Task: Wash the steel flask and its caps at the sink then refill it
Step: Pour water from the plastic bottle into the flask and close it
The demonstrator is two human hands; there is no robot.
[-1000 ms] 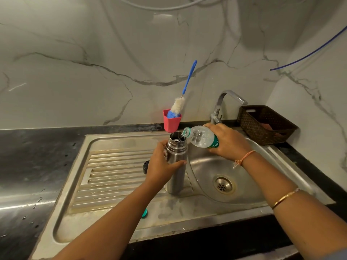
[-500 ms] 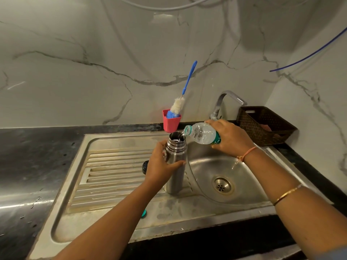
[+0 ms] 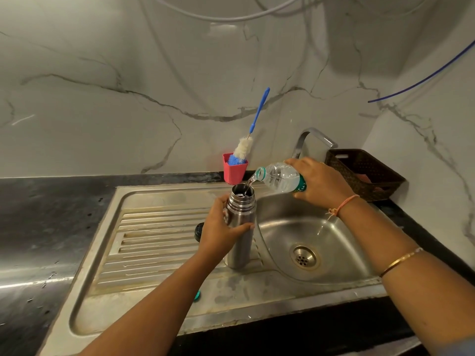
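Observation:
The steel flask [image 3: 241, 237] stands upright and uncapped on the sink's ribbed drainboard [image 3: 154, 242], at the edge of the basin. My left hand [image 3: 221, 232] grips its upper body from the left. My right hand [image 3: 318, 183] holds a clear plastic water bottle [image 3: 279, 177] tipped on its side, its mouth just above the flask's opening. A thin stream of water runs from the bottle into the flask. A dark cap [image 3: 198, 231] lies on the drainboard behind my left hand, mostly hidden. A small teal cap [image 3: 197, 295] peeks out beside my left forearm.
A red cup [image 3: 234, 172] holding a blue-handled bottle brush [image 3: 253, 127] stands at the back wall. The tap [image 3: 312, 140] rises behind my right hand. A dark woven basket [image 3: 365, 173] sits at the back right. The round basin has a drain [image 3: 304, 256]. Black counter [image 3: 48, 227] lies left.
My right hand has lifted the base of the bottle a little, steepening the pour into the flask. The flask and my left hand have stayed put.

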